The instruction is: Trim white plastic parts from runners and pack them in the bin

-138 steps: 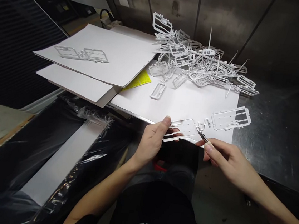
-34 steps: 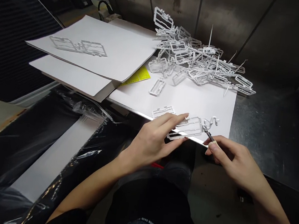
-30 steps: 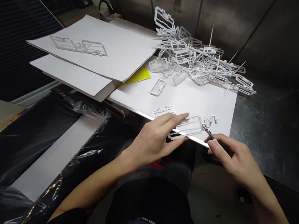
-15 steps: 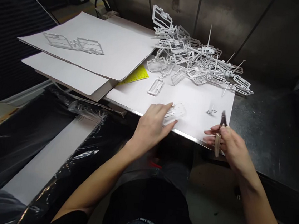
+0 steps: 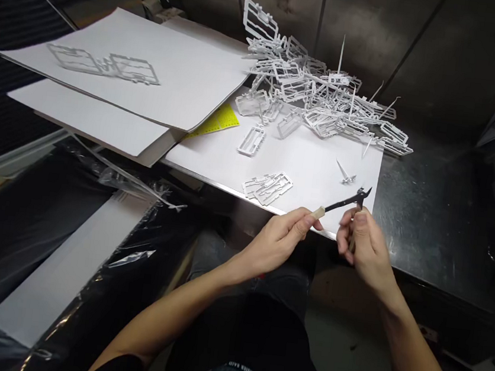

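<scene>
Black shirt (image 5: 252, 336) below the cutters (image 5: 342, 203) reads "SAID".

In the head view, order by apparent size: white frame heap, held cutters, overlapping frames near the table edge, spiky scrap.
1. Frame heap
2. Cutters and overlapping frames: too alike to rank
3. Spiky scrap

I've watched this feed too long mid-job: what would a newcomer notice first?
Probably the tangled heap of white frames toward the back of the white sheet, thin spikes jutting up. Next, the dark pliers near the front edge, handles spread between the left hand and right hand. Then the bright yellow piece beside the stacked white boards.
</scene>
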Demonstrator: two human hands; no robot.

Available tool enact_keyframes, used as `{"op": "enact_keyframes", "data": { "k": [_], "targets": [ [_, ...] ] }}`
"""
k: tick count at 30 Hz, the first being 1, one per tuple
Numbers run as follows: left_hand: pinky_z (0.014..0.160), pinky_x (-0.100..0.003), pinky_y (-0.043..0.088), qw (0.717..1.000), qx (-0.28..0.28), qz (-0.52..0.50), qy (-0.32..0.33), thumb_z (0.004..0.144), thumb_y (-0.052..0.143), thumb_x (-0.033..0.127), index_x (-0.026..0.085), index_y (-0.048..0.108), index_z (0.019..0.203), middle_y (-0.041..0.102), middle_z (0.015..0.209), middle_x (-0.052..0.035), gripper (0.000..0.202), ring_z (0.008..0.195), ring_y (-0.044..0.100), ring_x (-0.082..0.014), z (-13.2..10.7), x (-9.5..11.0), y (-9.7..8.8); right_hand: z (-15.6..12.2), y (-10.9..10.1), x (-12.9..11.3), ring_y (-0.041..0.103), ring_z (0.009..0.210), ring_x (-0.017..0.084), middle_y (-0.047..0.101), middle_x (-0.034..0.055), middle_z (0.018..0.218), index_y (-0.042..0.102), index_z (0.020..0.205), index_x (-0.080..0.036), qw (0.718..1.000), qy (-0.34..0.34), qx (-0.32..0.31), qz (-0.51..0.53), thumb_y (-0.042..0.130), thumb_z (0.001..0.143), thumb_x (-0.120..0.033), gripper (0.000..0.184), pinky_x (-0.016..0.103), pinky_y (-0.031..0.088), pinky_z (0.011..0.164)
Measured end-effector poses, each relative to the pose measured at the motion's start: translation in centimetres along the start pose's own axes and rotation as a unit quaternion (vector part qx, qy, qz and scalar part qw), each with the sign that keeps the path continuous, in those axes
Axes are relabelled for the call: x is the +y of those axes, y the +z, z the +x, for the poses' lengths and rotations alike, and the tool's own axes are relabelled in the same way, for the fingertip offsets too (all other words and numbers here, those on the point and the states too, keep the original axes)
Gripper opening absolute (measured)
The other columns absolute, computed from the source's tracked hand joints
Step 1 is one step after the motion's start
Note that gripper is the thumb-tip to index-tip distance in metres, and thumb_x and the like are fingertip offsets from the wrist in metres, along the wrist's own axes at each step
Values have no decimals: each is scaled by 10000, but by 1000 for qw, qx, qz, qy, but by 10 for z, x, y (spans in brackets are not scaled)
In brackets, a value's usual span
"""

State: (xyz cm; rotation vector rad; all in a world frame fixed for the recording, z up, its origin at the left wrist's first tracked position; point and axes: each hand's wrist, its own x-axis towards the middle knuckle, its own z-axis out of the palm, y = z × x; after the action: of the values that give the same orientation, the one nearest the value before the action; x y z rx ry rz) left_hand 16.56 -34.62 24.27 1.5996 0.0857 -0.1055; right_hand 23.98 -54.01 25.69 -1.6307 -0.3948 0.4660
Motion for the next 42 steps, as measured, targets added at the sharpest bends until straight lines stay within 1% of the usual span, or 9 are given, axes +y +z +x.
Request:
{"op": "enact_keyframes", "data": {
  "k": [3,16,20,24,27,29,33,38,42],
  "targets": [
    [644,-270,321,1000,-13,22,18,1119,460,591,188,746,1119,419,700,46,493,658,389,-105,0,3,-10,-2,-5,1,355,435,79,370,-99,555,410,843,-253,997,22,-71,10,450,1122,-670,503,212,303,423],
    [654,-271,407,995,-57,69,44,1134,417,532,166,759,1178,530,714,23,502,668,499,-132,5,8,-12,-6,-4,-7,406,479,113,438,-75,575,431,847,-257,979,73,-152,-113,350,1123,-714,539,260,372,492],
    [1070,-397,528,947,36,281,152,1082,561,567,206,610,1466,702,1284,-121,530,1182,665,-254,10,4,-29,-12,-25,-36,543,586,140,590,-19,676,575,877,-242,959,-24,-82,-271,430,1136,-630,489,289,425,619],
    [1242,-640,403,822,224,509,124,933,736,668,88,438,1589,507,1579,-304,925,1475,486,-443,10,-22,-66,-14,-48,-29,519,540,182,613,7,646,678,975,-246,848,-80,102,-513,404,1122,-663,520,332,320,578],
    [1160,-611,500,801,199,556,103,965,744,574,87,503,1534,602,1502,-263,786,1372,574,-427,11,-39,-84,-2,-57,-3,626,729,278,710,114,825,747,1051,-206,748,-91,154,-640,358,1121,-676,614,367,385,639],
    [1128,-541,545,804,172,553,133,1015,699,477,131,572,1473,688,1408,-184,588,1299,628,-368,13,-42,-87,16,-58,9,662,941,348,737,186,1048,767,1184,-171,726,-109,183,-654,437,1107,-659,594,425,482,764],
    [1055,-489,599,791,177,565,155,998,712,377,138,668,1347,747,1320,-161,425,1224,681,-350,18,-35,-83,68,-46,11,607,1279,391,667,187,1412,719,1409,-224,780,-109,138,-600,635,1069,-446,415,508,503,1029],
    [1042,-485,613,797,162,568,129,931,764,313,176,701,1231,723,1393,-176,336,1233,702,-350,19,-26,-87,104,-41,10,721,966,292,766,124,1133,817,1134,-212,808,-101,96,-573,630,990,-222,236,401,547,862],
    [1052,-457,602,802,157,562,127,929,740,289,195,665,1288,740,1354,-147,379,1233,699,-320,22,-22,-96,84,-49,4,741,990,294,767,113,1137,787,1099,-201,815,-134,120,-552,612,993,-258,212,412,576,858]
  ]
}}
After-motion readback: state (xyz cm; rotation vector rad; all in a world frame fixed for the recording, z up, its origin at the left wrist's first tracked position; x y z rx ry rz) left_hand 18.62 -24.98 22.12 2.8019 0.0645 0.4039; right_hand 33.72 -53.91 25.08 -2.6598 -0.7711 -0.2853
